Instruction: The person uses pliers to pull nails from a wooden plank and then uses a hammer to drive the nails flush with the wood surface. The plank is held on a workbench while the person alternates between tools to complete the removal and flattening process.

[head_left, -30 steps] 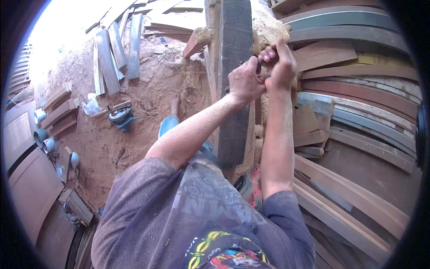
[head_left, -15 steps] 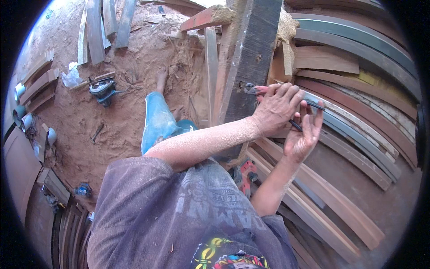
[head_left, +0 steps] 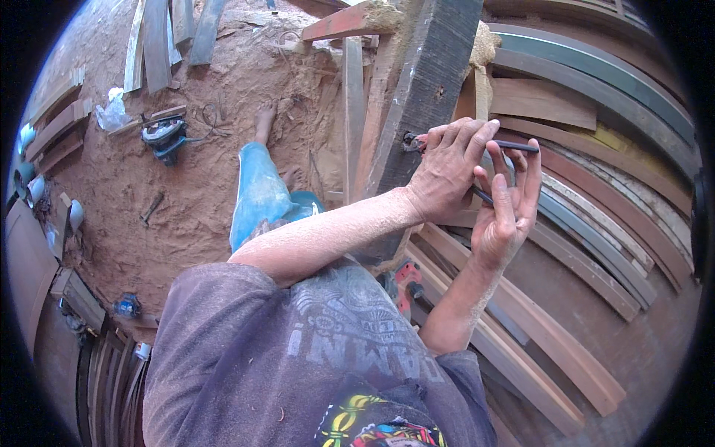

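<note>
My left hand (head_left: pixel 453 160) is closed around the pincers (head_left: pixel 515 146) near their head. Their small dark jaws sit against the face of the dark timber beam (head_left: pixel 421 97), at a dark hole or fastening I cannot make out clearly. Two black handles stick out to the right of my left hand, spread apart. Beside them is my right hand (head_left: pixel 505 208), palm toward me, its fingers bent up at the upper handle and its thumb near the lower one. My left forearm crosses in front of my chest, dusted with sawdust.
Stacked boards (head_left: pixel 588 104) lie along the right, with long planks (head_left: pixel 521 328) below my right arm. A red power tool (head_left: pixel 407 283) sits near my waist. On the dirt floor at left are a circular saw (head_left: pixel 164 138), a hammer (head_left: pixel 152 208) and a blue tool (head_left: pixel 128 305).
The handles of the pincers have swung upward and spread wider apart. My right fingers have straightened a little, and my left hand has moved slightly left and up.
</note>
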`<state>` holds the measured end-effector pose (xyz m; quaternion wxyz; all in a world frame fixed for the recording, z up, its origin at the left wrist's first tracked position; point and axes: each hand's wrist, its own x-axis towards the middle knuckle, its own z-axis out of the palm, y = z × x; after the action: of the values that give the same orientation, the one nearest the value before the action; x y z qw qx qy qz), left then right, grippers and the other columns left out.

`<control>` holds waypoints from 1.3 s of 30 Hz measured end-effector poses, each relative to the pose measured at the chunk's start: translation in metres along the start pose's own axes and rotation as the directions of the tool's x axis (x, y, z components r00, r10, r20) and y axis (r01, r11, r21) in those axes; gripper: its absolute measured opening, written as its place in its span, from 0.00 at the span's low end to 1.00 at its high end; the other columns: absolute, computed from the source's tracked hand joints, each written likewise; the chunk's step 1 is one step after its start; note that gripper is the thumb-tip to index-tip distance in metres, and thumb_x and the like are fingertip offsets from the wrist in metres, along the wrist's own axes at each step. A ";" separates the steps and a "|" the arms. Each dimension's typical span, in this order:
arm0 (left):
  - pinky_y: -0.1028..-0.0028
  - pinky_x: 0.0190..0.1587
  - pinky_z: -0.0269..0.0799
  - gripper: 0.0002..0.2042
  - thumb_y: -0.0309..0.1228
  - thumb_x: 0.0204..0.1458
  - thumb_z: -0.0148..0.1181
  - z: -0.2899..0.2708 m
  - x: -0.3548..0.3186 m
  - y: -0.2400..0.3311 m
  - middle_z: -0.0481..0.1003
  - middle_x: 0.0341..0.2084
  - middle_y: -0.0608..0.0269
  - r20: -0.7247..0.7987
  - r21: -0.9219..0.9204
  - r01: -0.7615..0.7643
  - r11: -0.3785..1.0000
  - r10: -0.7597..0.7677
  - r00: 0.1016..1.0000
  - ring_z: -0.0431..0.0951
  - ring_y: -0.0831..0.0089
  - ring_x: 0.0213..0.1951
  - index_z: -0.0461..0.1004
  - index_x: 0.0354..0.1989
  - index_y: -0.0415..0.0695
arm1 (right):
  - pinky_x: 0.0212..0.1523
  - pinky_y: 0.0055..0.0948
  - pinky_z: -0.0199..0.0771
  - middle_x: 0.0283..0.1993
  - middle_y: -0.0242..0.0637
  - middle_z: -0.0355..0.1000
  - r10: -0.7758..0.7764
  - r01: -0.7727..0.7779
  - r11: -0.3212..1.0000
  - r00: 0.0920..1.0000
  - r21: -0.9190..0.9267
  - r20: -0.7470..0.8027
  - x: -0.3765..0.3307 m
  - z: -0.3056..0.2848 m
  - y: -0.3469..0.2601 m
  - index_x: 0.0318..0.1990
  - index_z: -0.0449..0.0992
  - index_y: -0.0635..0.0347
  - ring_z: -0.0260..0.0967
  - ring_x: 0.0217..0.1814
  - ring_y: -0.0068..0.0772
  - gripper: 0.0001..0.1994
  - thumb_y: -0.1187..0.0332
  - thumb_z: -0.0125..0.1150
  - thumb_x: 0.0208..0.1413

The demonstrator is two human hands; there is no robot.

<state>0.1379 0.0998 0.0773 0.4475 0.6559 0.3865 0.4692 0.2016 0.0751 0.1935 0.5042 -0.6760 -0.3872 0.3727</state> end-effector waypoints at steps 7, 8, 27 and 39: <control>0.51 0.64 0.62 0.43 0.38 0.46 0.74 -0.015 0.010 -0.011 0.71 0.59 0.46 -0.105 -0.163 0.042 0.986 -0.060 0.993 0.73 0.48 0.63 0.61 0.72 0.40 | 0.59 0.31 0.81 0.64 0.44 0.67 -0.032 0.032 0.998 0.999 -0.060 0.000 0.004 0.037 -0.005 0.78 0.57 0.66 0.68 0.70 0.36 0.30 0.80 0.53 0.70; 0.53 0.54 0.71 0.28 0.35 0.48 0.73 -0.015 0.015 -0.014 0.76 0.45 0.50 -0.210 -0.145 0.005 0.989 -0.036 0.977 0.79 0.48 0.49 0.69 0.57 0.41 | 0.59 0.29 0.79 0.65 0.43 0.67 -0.055 0.053 0.993 0.998 -0.109 -0.019 0.006 0.039 -0.002 0.76 0.60 0.67 0.69 0.67 0.33 0.28 0.80 0.54 0.71; 0.57 0.42 0.81 0.13 0.33 0.57 0.72 -0.009 0.054 -0.052 0.82 0.36 0.39 -0.230 -0.250 0.016 0.968 -0.075 0.970 0.86 0.41 0.41 0.78 0.42 0.38 | 0.23 0.25 0.50 0.17 0.23 0.58 -0.195 0.197 0.980 0.978 0.022 -0.076 0.112 0.073 0.026 0.19 0.64 0.52 0.52 0.19 0.18 0.30 0.51 0.56 0.78; 0.57 0.49 0.74 0.22 0.27 0.44 0.69 0.011 0.022 -0.009 0.74 0.41 0.56 0.144 0.062 -0.067 0.996 0.058 0.988 0.76 0.54 0.46 0.73 0.50 0.43 | 0.59 0.30 0.72 0.52 0.31 0.76 -0.103 0.068 0.939 0.991 -0.338 -0.085 0.034 -0.022 0.046 0.60 0.77 0.61 0.71 0.55 0.26 0.16 0.60 0.63 0.76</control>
<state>0.1531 0.1209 0.0732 0.4369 0.7140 0.3482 0.4220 0.2425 0.0876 0.1496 0.4169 -0.7522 -0.4479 0.2445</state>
